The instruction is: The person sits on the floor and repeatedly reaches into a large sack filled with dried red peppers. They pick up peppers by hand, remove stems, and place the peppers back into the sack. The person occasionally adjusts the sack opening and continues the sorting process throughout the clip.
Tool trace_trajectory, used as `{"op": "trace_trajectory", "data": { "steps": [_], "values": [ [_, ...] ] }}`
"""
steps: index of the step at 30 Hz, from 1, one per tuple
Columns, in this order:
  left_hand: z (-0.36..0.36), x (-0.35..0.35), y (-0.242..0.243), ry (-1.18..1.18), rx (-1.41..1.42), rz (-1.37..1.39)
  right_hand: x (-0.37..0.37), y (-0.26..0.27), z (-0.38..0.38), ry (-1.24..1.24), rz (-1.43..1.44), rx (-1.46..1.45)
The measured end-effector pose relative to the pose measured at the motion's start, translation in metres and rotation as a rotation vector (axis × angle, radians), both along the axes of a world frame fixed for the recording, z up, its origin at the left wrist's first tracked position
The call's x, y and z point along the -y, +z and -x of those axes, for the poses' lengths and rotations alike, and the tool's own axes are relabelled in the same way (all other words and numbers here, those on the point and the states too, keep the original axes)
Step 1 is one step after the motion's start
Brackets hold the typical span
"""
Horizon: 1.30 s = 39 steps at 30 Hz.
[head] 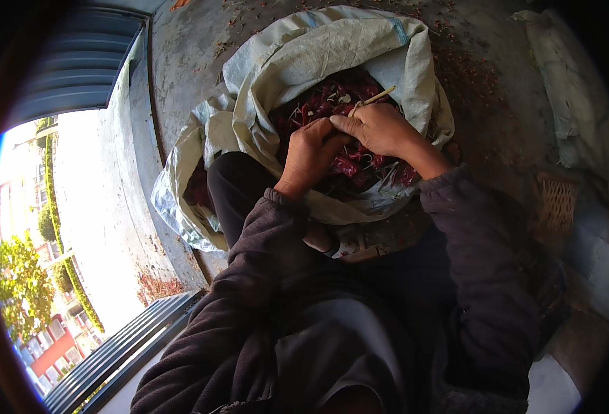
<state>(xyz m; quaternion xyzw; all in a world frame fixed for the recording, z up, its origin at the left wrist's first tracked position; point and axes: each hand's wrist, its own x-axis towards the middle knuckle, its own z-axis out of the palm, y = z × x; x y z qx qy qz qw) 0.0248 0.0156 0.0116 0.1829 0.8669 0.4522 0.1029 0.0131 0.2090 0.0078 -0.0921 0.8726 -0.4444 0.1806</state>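
A white woven plastic sack [330,46] stands before me with its rim rolled down, holding dried red chili peppers [350,164]. Over the peppers my two hands meet at the fingertips. My right hand [374,127] is closed around a thin pale stick [379,95] that points up and to the right. My left hand [309,152] has its fingers bent close against the right thumb; whether something small is pinched there is hidden.
A second woven sack [180,191] with red contents leans at the left of my knee. Red bits and stems [460,72] litter the concrete floor. A woven seat [555,202] and pale sacking [568,93] are at the right. Blue slatted metal doors [82,57] frame a bright opening at left.
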Motion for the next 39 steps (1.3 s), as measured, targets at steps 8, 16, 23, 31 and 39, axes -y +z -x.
{"op": "trace_trajectory", "data": {
  "steps": [8, 16, 23, 31, 39],
  "values": [
    [0.001, -0.010, 0.005, 0.045, -0.010, 0.069, 0.003, 0.006, -0.005, -0.091, -0.189, -0.375],
    [0.000, -0.009, 0.014, 0.175, 0.268, -0.303, 0.008, 0.011, -0.007, -0.223, 0.370, -0.167],
    [-0.007, -0.009, 0.025, 0.257, 0.446, -0.512, 0.013, 0.014, -0.011, -0.311, 0.817, 0.330],
    [0.013, 0.032, -0.023, 0.482, 0.654, -0.755, -0.038, 0.047, 0.011, -0.703, 1.097, 0.162],
    [0.069, 0.056, -0.088, 0.476, 0.335, 0.244, -0.035, 0.043, 0.007, -0.543, 0.984, 0.149]
  ]
}}
